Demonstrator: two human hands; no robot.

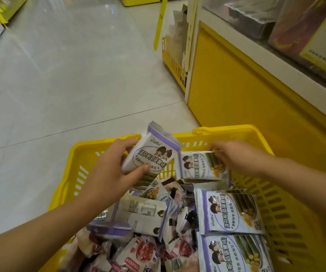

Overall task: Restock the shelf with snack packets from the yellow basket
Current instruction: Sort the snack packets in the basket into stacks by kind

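Now | left hand point(107, 178) curled round purple-white packet point(152, 153) | right hand point(234, 156) pinching second packet point(199, 165) | above yellow basket point(236, 129)

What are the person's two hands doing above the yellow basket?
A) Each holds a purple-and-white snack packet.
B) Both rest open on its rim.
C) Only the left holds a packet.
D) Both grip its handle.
A: the left hand grips a raised packet, the right hand pinches a second packet.
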